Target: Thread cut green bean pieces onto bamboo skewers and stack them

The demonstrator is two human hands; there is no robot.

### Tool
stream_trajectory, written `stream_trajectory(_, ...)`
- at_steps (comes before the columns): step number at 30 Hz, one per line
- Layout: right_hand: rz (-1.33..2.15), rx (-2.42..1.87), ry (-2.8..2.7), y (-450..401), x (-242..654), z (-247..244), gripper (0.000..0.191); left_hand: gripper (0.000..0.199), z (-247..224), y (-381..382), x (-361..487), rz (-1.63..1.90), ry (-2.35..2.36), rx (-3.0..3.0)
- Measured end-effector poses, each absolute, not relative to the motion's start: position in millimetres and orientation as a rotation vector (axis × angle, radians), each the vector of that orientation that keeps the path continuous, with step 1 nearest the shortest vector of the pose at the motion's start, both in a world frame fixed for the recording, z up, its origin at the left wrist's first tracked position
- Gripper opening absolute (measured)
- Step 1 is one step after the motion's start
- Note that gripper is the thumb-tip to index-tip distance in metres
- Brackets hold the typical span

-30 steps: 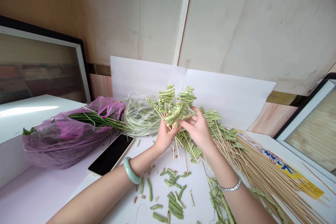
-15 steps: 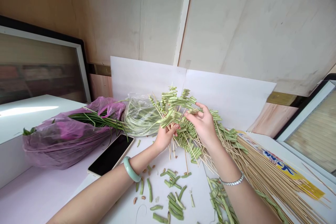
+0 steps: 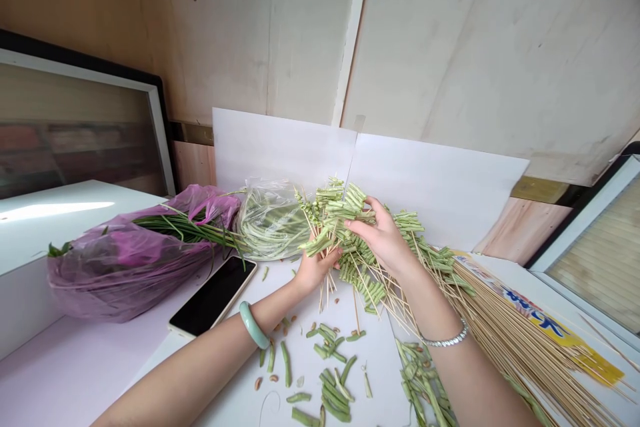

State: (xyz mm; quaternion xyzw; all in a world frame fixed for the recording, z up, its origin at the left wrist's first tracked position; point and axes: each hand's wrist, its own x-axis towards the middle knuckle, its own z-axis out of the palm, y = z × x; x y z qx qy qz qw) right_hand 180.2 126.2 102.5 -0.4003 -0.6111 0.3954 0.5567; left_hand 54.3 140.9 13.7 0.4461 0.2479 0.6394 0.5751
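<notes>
My left hand (image 3: 316, 269) is closed round the lower sticks of a bunch of bean skewers (image 3: 336, 211), thin wooden sticks threaded with short green bean pieces. The bean ends fan upward above that fist. My right hand (image 3: 384, 240) grips the right side of the same bunch, thumb in front and fingers behind the bean pieces. More filled skewers (image 3: 367, 287) lie in a heap beneath and behind the right hand. Cut bean pieces (image 3: 334, 395) and a few brown beans are scattered on the white tabletop in front of both hands.
Bare wooden skewers (image 3: 520, 320) lie on a yellow wrapper (image 3: 600, 368) at right. Bean scraps (image 3: 420, 373) sit near my right forearm. At left are a phone (image 3: 213, 297), a purple bag of greens (image 3: 125, 280) and a clear bag of long beans (image 3: 273, 223). White boards (image 3: 435, 180) stand behind.
The bunch has shifted slightly down, and its upper right bean pieces now tilt more upright under my right hand. My left hand keeps its grip on the sticks.
</notes>
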Motion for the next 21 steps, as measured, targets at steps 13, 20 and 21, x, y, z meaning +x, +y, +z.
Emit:
stream_trajectory(13,1.045,-1.259,-1.683,112.8,187.0,108.7,0.114,0.023,-10.1,151.9,53.6,1.491,0.773,1.26)
stream_trajectory(20,0.951,-1.282,-1.715,104.7,190.5,113.8,0.101,0.032,6.8,147.4,55.8,1.574,0.678,1.085)
stream_trajectory(21,0.918,-1.295,-1.703,103.4,195.9,116.0,0.095,0.034,12.4,145.2,56.8,1.58,0.651,1.044)
